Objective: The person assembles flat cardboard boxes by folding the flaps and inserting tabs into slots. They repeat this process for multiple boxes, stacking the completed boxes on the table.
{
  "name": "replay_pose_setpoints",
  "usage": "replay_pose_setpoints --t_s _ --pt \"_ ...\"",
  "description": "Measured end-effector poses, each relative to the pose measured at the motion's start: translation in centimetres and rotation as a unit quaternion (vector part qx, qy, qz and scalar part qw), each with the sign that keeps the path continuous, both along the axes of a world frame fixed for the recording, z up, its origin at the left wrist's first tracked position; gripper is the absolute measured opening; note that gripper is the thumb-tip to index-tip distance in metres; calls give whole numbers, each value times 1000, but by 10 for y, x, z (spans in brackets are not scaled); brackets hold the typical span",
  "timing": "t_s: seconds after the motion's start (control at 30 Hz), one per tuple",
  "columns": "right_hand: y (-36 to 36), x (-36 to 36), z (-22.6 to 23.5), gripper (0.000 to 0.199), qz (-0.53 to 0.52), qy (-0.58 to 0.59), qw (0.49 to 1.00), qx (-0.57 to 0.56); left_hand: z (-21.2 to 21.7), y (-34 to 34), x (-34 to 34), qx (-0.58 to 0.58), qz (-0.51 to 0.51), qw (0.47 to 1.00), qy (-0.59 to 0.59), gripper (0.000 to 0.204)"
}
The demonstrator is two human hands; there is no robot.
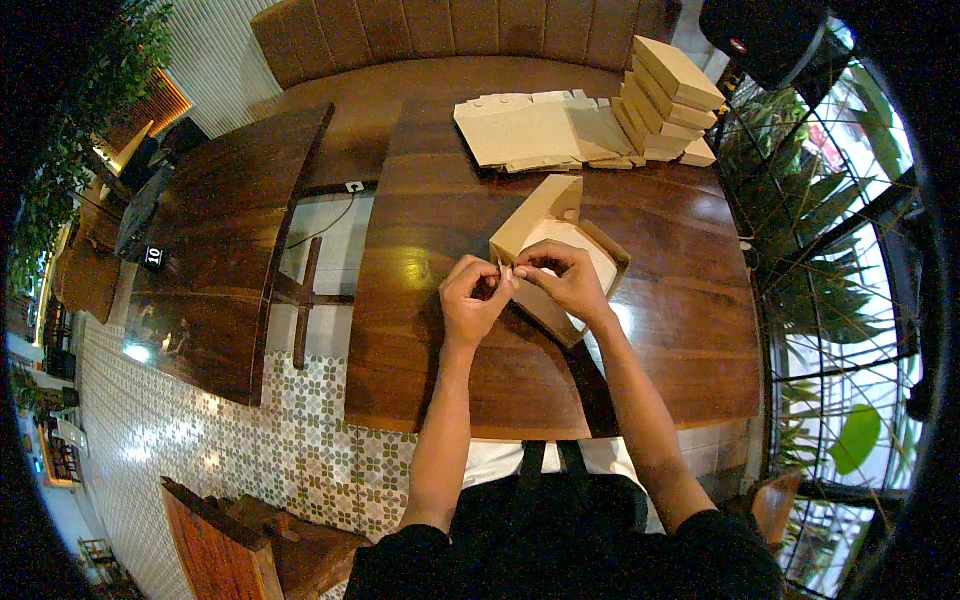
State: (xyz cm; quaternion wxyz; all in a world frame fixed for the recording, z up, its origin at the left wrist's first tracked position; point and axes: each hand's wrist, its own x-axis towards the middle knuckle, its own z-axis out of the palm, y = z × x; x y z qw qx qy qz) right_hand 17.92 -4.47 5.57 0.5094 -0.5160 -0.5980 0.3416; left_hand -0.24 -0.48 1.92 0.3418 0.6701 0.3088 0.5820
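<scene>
The box (590, 245) is brown cardboard, partly folded and pale inside: a panel stands up along its far left side, low walls run round the right. It sits turned at an angle on the tabletop (425, 235), right of the middle, with bare wood between it and the near edge.

The left hand (472, 297) is at the box's left corner, thumb and forefinger closed in a narrow pinch on the cardboard there. The right hand (568, 281) reaches across the box's open inside, its thumb and forefinger pinching the same corner just beside the left fingertips. The hands hide most of that corner, and the right one covers part of the near wall.

Leftmost, a second table (225, 250) carries a small black sign (154, 257). Flat cardboard (540, 132) lies by the tabletop's far edge; a stack of boxes (668, 95) stands at its far right corner, well clear of the hands.
</scene>
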Motion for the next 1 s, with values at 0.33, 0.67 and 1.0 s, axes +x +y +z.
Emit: replay_pose_setpoints --t_s 0.33,0.67,1.0 --pt "7 -1 -19 13 16 112 989 -100 4 -8 6 -80 3 997 -4 24" --pt "-16 -32 -3 13 -87 -2 995 -42 2 -3 0 6 169 984 53 15" --pt "-137 47 27 31 -269 -137 951 71 18 -13 8 -240 103 955 -144 47"
